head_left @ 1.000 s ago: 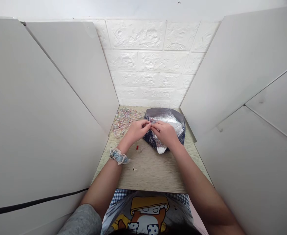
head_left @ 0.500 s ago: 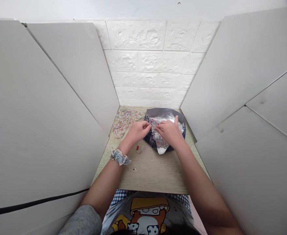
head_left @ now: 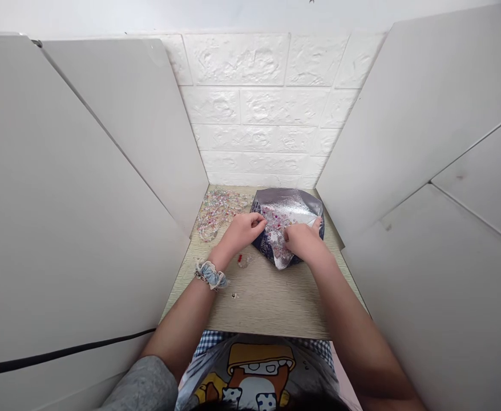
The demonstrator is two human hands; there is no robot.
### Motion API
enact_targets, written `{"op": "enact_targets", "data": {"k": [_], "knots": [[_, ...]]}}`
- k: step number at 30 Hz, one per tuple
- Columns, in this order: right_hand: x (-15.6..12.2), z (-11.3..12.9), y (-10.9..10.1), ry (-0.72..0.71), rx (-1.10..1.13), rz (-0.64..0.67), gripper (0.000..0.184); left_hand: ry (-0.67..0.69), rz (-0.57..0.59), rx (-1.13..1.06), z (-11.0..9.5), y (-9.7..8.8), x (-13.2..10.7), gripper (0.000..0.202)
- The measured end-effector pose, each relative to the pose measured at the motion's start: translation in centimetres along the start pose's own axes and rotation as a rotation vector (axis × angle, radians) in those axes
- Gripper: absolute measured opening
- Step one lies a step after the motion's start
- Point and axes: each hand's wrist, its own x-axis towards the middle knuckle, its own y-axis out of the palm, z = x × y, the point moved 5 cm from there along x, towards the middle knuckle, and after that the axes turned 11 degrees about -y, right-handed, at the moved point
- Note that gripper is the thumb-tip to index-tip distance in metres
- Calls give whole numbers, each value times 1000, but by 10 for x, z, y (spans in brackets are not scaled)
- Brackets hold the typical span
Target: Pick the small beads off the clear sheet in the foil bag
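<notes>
A silver foil bag point(head_left: 291, 201) with a dark patterned outside lies open at the back of the wooden table point(head_left: 267, 302), with small pink and clear beads inside. My left hand point(head_left: 242, 230) rests at the bag's left edge, fingers curled in a pinch on something too small to make out. My right hand point(head_left: 305, 240) reaches into the bag among the beads, fingers bent down; what they grip is hidden. A blue scrunchie point(head_left: 210, 274) sits on my left wrist.
A heap of beaded strands point(head_left: 218, 208) lies at the back left. A few loose beads point(head_left: 243, 261) and a tiny piece point(head_left: 234, 295) lie near my left wrist. White panels wall both sides; a black cable point(head_left: 62, 354) crosses the left panel.
My hands, pinched together over the bag a second ago, have parted. The right hand has moved right and down into the bag; the left has stayed at the bag's edge.
</notes>
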Motion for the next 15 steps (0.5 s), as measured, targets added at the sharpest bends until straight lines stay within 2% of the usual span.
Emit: {"op": "enact_targets", "data": {"k": [7, 15], "knots": [[3, 4, 2, -25, 96, 102, 17, 0, 13, 0, 0, 2, 1, 25], [3, 6, 3, -52, 60, 108, 17, 11, 30, 1, 2, 3, 1, 26]]}}
